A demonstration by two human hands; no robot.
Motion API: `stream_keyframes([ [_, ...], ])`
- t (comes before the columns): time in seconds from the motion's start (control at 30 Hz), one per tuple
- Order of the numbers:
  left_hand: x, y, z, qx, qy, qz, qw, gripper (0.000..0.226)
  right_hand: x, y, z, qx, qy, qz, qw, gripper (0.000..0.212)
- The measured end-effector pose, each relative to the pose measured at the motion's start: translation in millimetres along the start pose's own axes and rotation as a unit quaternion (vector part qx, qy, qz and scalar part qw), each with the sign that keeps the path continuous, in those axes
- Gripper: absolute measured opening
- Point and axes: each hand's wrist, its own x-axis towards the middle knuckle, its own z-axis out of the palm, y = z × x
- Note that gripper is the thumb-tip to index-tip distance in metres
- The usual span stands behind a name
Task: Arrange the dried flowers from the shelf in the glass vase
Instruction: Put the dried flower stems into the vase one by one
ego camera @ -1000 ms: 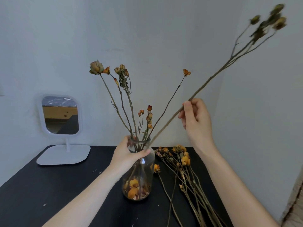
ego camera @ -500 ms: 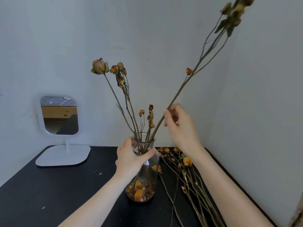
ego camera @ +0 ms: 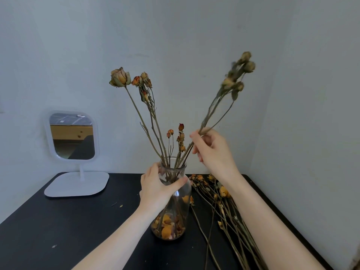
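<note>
A clear glass vase [ego camera: 182, 193] stands on the black shelf [ego camera: 68, 227], with orange petals in its bottom and several dried stems rising from its mouth. My left hand [ego camera: 157, 190] grips the vase's neck and shoulder. My right hand [ego camera: 211, 151] pinches a long dried stem with pale buds [ego camera: 238, 75]; its lower end goes into the vase mouth and it leans up to the right. A dried rose [ego camera: 119, 77] tops the tallest stem in the vase. Loose dried flowers [ego camera: 220, 193] lie on the shelf to the right of the vase.
A white standing mirror [ego camera: 73, 137] with a flat base is at the back left of the shelf. Pale walls close the back and the right side. Small flakes lie on the dark surface left of the vase.
The stem in my right hand has dropped deeper into the vase and stands steeper. My right hand has moved down and left toward the vase mouth. My left hand stays on the vase.
</note>
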Motion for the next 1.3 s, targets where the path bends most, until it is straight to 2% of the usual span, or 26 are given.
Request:
stream_keyframes([
  [0.23, 0.1, 1.0, 0.1, 0.008, 0.003, -0.001, 1.0, 0.076, -7.3, 3.7, 5.7, -0.036, -0.055, 0.009, 0.998, 0.009],
  [0.37, 0.2, 0.2, -0.1, 0.01, 0.003, 0.0, 1.0, 0.076, -9.6, 6.6, 5.8, -0.006, -0.034, 0.01, 0.999, 0.01],
  [0.77, 3.3, -0.9, -2.5, 0.003, -0.009, 0.01, 1.0, 0.071, -9.8, 13.1, 4.4, -0.02, -0.022, 0.028, 0.999, 0.003],
  [0.9, 0.3, -0.3, -2.9, 0.001, -0.009, 0.022, 1.0, 0.064, -10.3, 15.1, 4.6, -0.021, -0.026, 0.049, 0.998, 0.011],
  [1.0, -8.0, 1.1, -4.6, -0.033, -0.008, 0.018, 0.999, 0.073, -12.4, 16.8, 1.2, -0.019, -0.032, 0.053, 0.998, 0.01],
  [1.07, -18.5, -0.1, -9.2, -0.049, 0.022, 0.01, 0.999, 0.079, -15.4, 20.5, -6.4, -0.028, -0.026, 0.054, 0.998, 0.009],
  [1.13, -34.8, -4.5, -16.3, -0.049, 0.078, 0.011, 0.996, 0.071, -20.2, 27.2, -19.5, -0.03, -0.013, 0.059, 0.998, 0.009],
  [1.2, -56.7, -10.0, -21.3, -0.039, 0.101, 0.042, 0.993, 0.052, -27.6, 37.7, -36.4, -0.031, 0.002, 0.071, 0.997, 0.008],
  [1.3, -87.2, -18.1, -16.7, 0.005, 0.021, 0.106, 0.994, 0.024, -42.3, 60.6, -61.7, -0.057, 0.022, 0.116, 0.991, 0.006],
])
